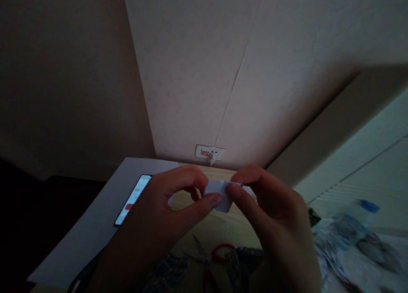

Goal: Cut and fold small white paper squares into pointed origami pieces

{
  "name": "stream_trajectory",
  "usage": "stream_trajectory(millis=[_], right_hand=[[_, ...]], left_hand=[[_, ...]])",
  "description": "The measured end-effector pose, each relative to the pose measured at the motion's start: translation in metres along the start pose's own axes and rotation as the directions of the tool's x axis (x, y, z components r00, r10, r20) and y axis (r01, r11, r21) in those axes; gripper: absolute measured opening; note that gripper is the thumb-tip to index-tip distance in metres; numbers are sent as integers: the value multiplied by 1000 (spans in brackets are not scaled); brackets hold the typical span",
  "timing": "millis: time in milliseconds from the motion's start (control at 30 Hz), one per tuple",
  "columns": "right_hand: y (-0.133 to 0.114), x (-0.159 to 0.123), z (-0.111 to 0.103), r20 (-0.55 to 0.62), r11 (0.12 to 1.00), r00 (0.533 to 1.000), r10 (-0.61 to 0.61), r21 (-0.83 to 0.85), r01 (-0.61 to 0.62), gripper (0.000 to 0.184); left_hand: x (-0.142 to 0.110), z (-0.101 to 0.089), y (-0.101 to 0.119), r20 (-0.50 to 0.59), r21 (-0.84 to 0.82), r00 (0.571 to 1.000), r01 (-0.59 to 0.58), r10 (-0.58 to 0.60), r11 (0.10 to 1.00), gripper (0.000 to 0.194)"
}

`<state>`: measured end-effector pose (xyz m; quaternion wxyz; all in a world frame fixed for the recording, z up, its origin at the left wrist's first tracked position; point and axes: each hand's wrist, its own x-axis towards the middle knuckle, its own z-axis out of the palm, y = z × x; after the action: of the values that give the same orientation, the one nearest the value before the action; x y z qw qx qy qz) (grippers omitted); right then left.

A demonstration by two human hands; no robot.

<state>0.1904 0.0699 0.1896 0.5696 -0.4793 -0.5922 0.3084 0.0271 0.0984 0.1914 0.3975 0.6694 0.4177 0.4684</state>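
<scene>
A small folded piece of white paper (225,204) is held up between my two hands, above a light wooden table (234,225). My left hand (172,203) pinches its left side between thumb and forefinger. At the right side, my right hand (270,208) grips it with thumb and fingertips. The thumbs and fingers cover part of the paper, so its full folded shape is hidden. Below the hands, a pair of scissors (208,259) with red handles lies open on the table.
A lit phone (134,199) rests on a large white sheet (79,237) at the left. A wall socket (210,152) with a plug stands behind the table. To the right are a clear bottle with a blue cap (369,206) and crumpled items. Patterned cloth (244,263) shows near the scissors.
</scene>
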Motion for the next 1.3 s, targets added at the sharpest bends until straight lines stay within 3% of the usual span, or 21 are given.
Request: stream_trajectory(millis=[167,867,1300], right_hand=[[0,1,-1,-21,999,1000,-8,-34,7,14],[-5,-4,6,-59,998,997,-44,-49,42,19],[-5,-5,7,-77,996,995,-63,-69,58,22]], left_hand=[[2,0,3,-33,39,999,-26,27,999,12],[-8,7,12,-160,-67,983,83,-93,994,23],[-6,5,9,-120,-67,988,87,-94,994,21]])
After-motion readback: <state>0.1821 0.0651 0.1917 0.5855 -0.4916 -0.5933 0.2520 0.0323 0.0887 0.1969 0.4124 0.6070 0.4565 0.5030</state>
